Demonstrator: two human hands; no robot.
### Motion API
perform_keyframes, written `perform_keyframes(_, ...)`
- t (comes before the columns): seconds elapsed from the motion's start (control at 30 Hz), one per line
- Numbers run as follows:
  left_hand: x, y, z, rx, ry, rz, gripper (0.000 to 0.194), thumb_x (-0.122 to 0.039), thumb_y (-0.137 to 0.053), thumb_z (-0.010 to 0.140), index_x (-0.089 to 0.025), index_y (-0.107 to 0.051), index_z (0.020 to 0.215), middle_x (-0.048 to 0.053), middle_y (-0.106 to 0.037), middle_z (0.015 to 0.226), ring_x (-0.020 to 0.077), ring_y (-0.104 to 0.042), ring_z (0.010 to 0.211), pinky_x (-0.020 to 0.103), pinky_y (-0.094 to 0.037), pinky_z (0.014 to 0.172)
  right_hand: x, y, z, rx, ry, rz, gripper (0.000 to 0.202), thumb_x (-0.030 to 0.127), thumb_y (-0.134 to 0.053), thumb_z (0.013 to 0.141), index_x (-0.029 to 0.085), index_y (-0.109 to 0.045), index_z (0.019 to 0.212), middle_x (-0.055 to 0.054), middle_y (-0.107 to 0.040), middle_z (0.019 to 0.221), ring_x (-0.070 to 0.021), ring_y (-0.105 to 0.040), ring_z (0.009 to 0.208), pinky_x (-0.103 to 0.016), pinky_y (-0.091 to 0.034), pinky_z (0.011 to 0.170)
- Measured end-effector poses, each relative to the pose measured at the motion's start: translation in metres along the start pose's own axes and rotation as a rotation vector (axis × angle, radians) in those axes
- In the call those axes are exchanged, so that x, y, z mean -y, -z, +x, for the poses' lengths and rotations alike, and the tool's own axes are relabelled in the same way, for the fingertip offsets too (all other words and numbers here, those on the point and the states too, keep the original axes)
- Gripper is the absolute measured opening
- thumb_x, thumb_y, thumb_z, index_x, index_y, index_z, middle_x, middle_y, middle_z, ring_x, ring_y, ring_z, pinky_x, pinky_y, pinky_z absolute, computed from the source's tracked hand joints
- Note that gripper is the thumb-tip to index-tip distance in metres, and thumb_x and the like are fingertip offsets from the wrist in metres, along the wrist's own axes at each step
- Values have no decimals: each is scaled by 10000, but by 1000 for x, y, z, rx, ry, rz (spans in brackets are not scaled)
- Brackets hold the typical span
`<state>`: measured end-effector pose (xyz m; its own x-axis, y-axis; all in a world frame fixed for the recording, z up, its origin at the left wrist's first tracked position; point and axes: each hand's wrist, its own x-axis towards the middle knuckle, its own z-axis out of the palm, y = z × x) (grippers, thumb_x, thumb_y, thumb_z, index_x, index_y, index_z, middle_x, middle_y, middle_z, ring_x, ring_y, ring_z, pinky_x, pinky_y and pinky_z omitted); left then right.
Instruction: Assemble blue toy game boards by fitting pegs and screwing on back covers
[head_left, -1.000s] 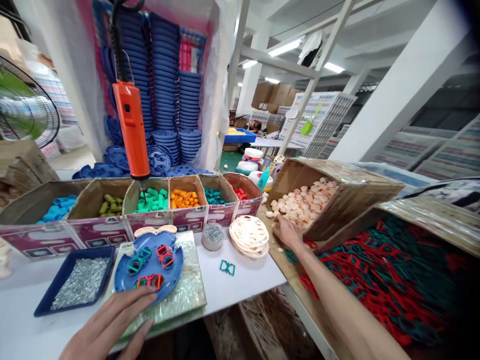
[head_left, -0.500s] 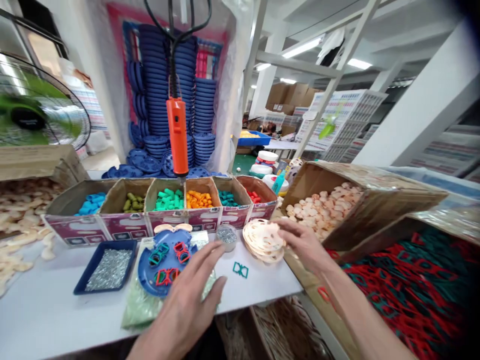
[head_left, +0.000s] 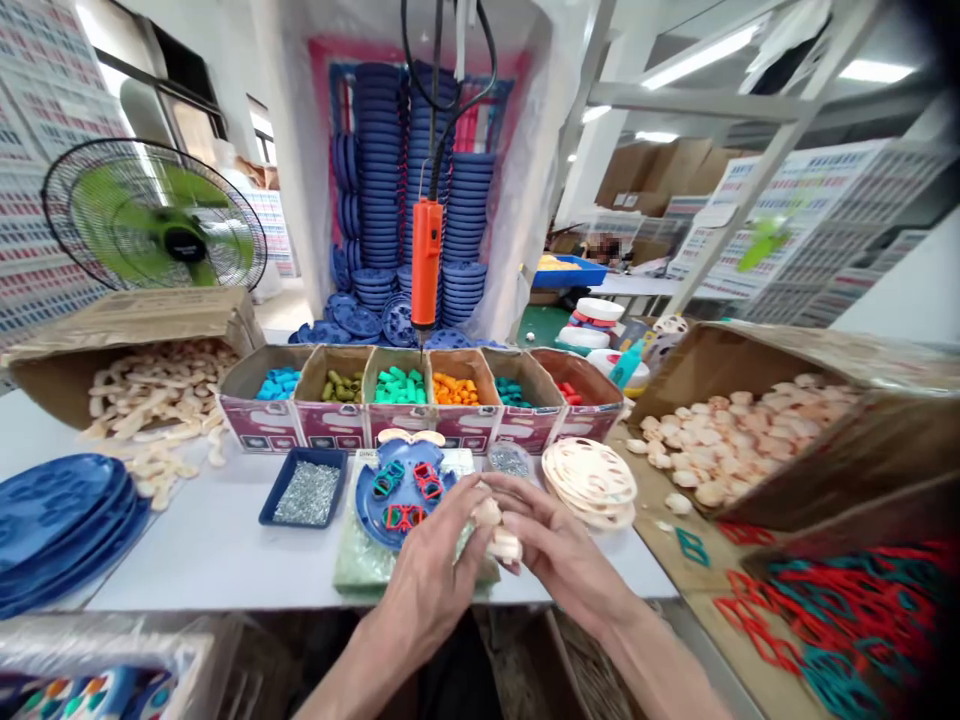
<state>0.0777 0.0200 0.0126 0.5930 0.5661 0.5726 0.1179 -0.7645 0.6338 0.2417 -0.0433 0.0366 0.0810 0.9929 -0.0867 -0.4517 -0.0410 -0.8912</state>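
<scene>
Several small cream plastic pieces [head_left: 504, 543], rounded in shape, are held between my two hands above the table's front edge. My left hand [head_left: 439, 550] closes its thumb and fingers on them from the left. From the right, my right hand [head_left: 559, 545] curls around the same pieces; its fingertips are partly hidden. Just behind my left hand lies a blue round plate [head_left: 367, 505] with red and teal frames [head_left: 426, 480] on it and a cream piece [head_left: 411, 437] at its top edge. It rests on a green bagged pad [head_left: 356, 570].
An orange electric screwdriver [head_left: 426, 265] hangs over a row of cardboard bins [head_left: 337, 425] of coloured parts. A screw tray [head_left: 270, 515], cream discs [head_left: 592, 480] and stacked blue plates [head_left: 60, 530] lie around. Open boxes of cream pieces [head_left: 705, 430] and frames [head_left: 862, 610] stand right.
My right hand has moved from the cream discs to meet my left hand, and cream pieces are now between them. The view has swung left, showing the fan and stacked plates.
</scene>
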Motion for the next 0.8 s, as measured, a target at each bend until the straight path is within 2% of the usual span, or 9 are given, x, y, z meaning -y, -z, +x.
perform_keyframes(0.07, 1, 3, -8, -71, 79, -54, 353, -231, -526, 1009, -228, -509, 1362, 113, -629, 1398, 225, -619, 1281, 361, -548, 1052, -7, -4, 0, -49, 5, 0, 450, 357, -826, 801, 290, -704, 1228, -47, -708, 1152, -100, -613, 725, -190, -493, 556)
perform_keyframes(0.13, 3, 9, -17, -176, 157, -123, 299, -257, -563, 992, -234, -542, 1289, 94, -708, 1243, 208, -710, 1104, 324, -596, 935, -16, -5, -1, -142, 22, 11, 317, 405, -814, 809, 225, -768, 1065, -56, -732, 1049, -115, -622, 741, -196, -503, 578)
perform_keyframes(0.2, 6, 22, -25, -239, 266, -217, 271, -290, -577, 986, -228, -563, 1249, 64, -748, 1053, 174, -745, 876, 282, -613, 801, -22, -3, -1, -209, 19, 24, 323, 478, -795, 810, 167, -790, 900, -80, -745, 962, -138, -635, 764, -217, -526, 623)
perform_keyframes(0.33, 13, 59, -35, -214, 485, -465, 329, -399, -626, 957, -183, -624, 1206, 22, -727, 758, 172, -721, 689, 261, -608, 667, -21, 5, 2, -157, 11, -133, 396, 461, -819, 788, 180, -777, 1064, -107, -749, 1117, -199, -667, 963, -274, -556, 809)
perform_keyframes(0.4, 16, 77, -35, -246, 560, -549, 371, -431, -663, 930, -178, -642, 1202, 45, -756, 846, 206, -747, 805, 292, -627, 756, -16, 7, 11, -155, 84, -315, 425, 448, -798, 813, 206, -736, 1157, -99, -740, 1170, -213, -664, 1022, -283, -553, 831)
perform_keyframes(0.47, 19, 90, -33, -275, 608, -604, 401, -452, -640, 942, -188, -636, 1244, 80, -755, 1096, 239, -749, 949, 345, -625, 876, -11, 10, 26, -160, 183, -515, 419, 488, -726, 869, 222, -699, 1191, -95, -740, 1170, -223, -674, 1029, -303, -559, 834)
perform_keyframes(0.53, 26, 100, -30, -281, 617, -614, 399, -467, -603, 960, -193, -644, 1247, 90, -710, 1244, 259, -734, 1028, 377, -615, 929, -7, 12, 44, -123, 264, -702, 387, 514, -657, 912, 231, -690, 1174, -89, -742, 1158, -235, -683, 1043, -338, -562, 873)
perform_keyframes(0.67, 54, 109, -32, -281, 547, -361, 331, -435, -653, 931, -207, -685, 1169, 62, -741, 1138, 227, -715, 1009, 324, -597, 905, -6, 14, 76, -11, 401, -1039, 306, 451, -580, 974, 255, -708, 1171, -74, -729, 1212, -248, -664, 1138, -399, -524, 1003)
perform_keyframes(0.8, 83, 107, -38, -259, 400, -109, 214, -345, -688, 915, -242, -693, 1102, 27, -732, 1113, 169, -696, 924, 270, -567, 860, -10, 17, 89, 83, 544, -1215, 280, 350, -541, 1006, 251, -702, 1213, -77, -703, 1274, -242, -653, 1191, -403, -513, 1056)
